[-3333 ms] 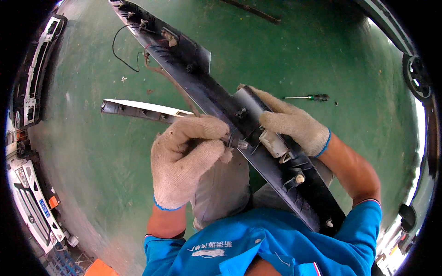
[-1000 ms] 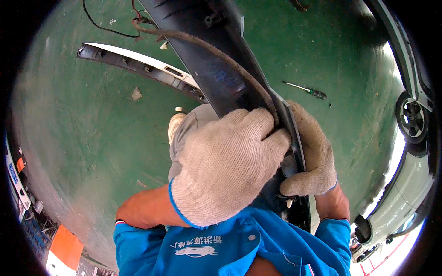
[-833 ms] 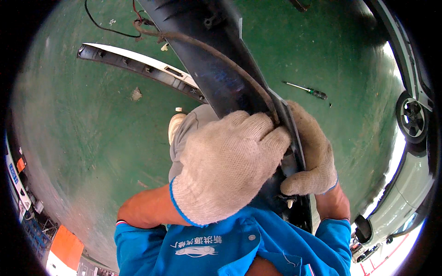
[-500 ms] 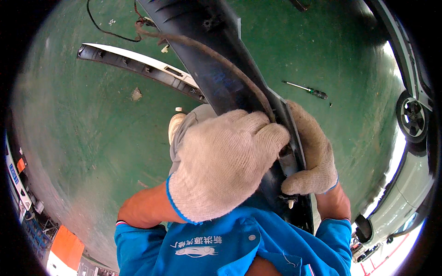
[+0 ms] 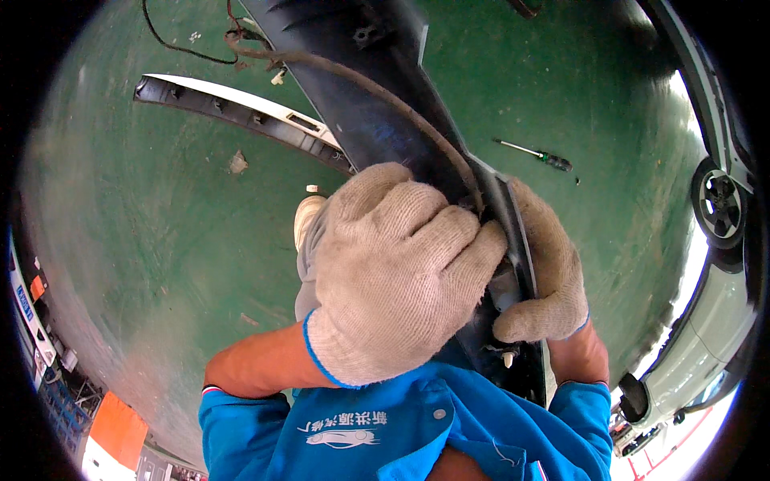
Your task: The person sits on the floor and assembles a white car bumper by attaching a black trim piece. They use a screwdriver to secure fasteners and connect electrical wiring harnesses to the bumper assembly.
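A long black plastic car trim panel (image 5: 377, 136) stretches from the top of the view down to my body. Along it runs a brown taped wiring harness (image 5: 393, 92), whose near end disappears at my left hand. My left hand (image 5: 405, 276), in a whitish knitted glove, lies over the panel with its fingers curled in at that end; the fingertips are hidden. My gloved right hand (image 5: 553, 256) wraps the panel's raised right edge, thumb on the inner side and fingers outside. Close below that thumb, a small pale clip (image 5: 508, 360) sticks up from the panel.
On the green floor (image 5: 200, 240) lies a white trim strip (image 5: 241, 101) with a black inner side, partly under the panel. A screwdriver (image 5: 545, 157) lies to the right. A light-coloured car (image 5: 698, 329) stands at the right rim. An orange-and-white object (image 5: 116, 429) is at lower left.
My left hand has rolled over, its curled fingers now showing more from above. The far part of the harness and its loose wires have shifted slightly left. My right hand keeps its hold.
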Available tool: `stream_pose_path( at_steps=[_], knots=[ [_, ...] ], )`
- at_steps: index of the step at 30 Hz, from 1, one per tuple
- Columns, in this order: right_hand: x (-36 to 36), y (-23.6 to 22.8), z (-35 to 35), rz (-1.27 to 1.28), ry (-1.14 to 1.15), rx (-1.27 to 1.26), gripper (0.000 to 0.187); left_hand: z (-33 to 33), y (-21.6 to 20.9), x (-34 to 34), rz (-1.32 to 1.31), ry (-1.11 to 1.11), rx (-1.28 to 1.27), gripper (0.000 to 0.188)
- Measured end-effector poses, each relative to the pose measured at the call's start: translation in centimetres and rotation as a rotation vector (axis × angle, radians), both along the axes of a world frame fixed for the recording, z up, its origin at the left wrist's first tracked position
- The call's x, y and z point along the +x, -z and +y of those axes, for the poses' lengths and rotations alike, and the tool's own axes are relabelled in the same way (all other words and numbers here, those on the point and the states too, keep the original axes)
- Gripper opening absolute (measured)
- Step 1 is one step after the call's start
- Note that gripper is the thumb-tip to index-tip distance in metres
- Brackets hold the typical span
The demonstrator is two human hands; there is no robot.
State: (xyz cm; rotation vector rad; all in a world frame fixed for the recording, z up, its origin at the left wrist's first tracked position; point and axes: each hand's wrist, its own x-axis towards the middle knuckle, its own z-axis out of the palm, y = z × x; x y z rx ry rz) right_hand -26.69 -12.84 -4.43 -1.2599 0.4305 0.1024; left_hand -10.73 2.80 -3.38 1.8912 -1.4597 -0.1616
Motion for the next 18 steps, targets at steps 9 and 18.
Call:
stream_pose_path(
  at_steps=[9, 18],
  knots=[
    [-0.8, 1.2, 0.0, -0.090, -0.024, -0.058, 0.129, 0.3, 0.5, 0.0, 0.014, 0.015, -0.030, 0.037],
    [-0.6, 1.1, 0.1, -0.050, -0.018, -0.067, 0.127, 0.4, 0.6, 0.0, 0.113, 0.039, 0.005, 0.049]
  ],
)
